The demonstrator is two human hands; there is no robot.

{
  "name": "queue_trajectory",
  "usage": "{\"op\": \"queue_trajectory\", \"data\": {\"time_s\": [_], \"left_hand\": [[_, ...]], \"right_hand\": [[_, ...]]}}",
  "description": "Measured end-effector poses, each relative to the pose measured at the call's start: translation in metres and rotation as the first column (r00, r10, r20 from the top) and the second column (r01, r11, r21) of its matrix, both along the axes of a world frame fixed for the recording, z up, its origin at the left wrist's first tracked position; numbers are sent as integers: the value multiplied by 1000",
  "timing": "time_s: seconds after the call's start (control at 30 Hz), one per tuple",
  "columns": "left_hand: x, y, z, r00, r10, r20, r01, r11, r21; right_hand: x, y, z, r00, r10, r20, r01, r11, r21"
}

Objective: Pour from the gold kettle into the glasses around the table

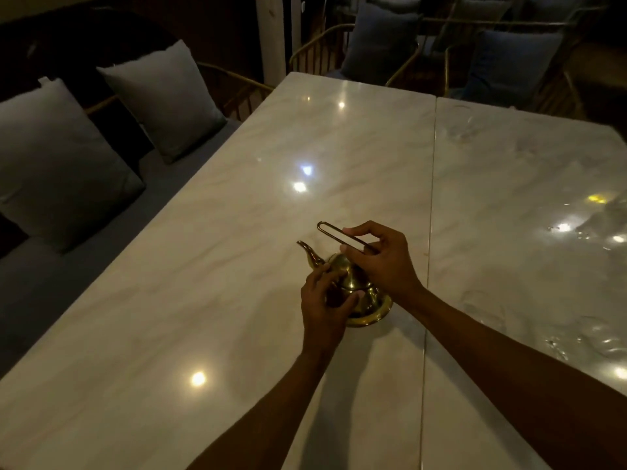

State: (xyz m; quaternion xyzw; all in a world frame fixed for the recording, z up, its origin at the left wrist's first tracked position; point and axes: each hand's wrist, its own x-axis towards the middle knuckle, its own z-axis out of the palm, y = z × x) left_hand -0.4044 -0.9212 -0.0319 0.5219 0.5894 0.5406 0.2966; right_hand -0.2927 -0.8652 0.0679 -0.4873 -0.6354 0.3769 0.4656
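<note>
1. We had the gold kettle (359, 293) sitting on the pale marble surface (237, 266), close to the seam where two slabs met, so its weight rested there rather than in our hands.

2. Our right hand (380, 259) was closed around the thin wire handle (339, 234), fingers above and thumb below. That looked like the natural carrying grip, since the loop stood well above the body.

3. Our left hand (325, 303) was curled against the kettle's near side, thumb lying toward the lid. We judged it was there to steady the body and keep the lid seated before any tilt. We could not tell whether it truly gripped or only rested.

4. The spout (310, 256) pointed away and to the left, toward bare marble, with no glass beneath it, so pouring had not begun.

5. The glasses were hard to make out. Faint clear shapes showed on the right slab: one glass far off (463, 125), another near our right forearm (481, 305), and glinting ones at the right edge (607, 218). We could not tell whether they held anything.

6. We judged the kettle would need lifting and carrying rightward, since every glass we could see stood apart from it.

7. Cushions (163, 100) lined the bench on the left.
</note>
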Motion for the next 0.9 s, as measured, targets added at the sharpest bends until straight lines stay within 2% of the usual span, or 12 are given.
{"op": "queue_trajectory", "data": {"time_s": [0.27, 0.47, 0.63, 0.8, 0.9], "left_hand": [[-14, 66, -9, 992, -36, -125, 48, 994, 95], [-16, 103, -15, 986, -39, -161, 62, 989, 136], [-16, 114, -12, 979, -94, -182, 107, 992, 67], [-23, 109, -7, 934, -214, -285, 204, 977, -64], [-26, 98, -9, 937, -209, -281, 200, 978, -62]], "right_hand": [[-10, 57, -16, 999, -17, 33, 18, 1000, -11], [-7, 91, -18, 994, -1, 105, 1, 1000, -6], [0, 103, -18, 986, 51, 156, -48, 999, -24], [6, 84, -9, 950, 63, 306, -74, 997, 23], [17, 62, -12, 913, 48, 404, -65, 998, 28]]}}
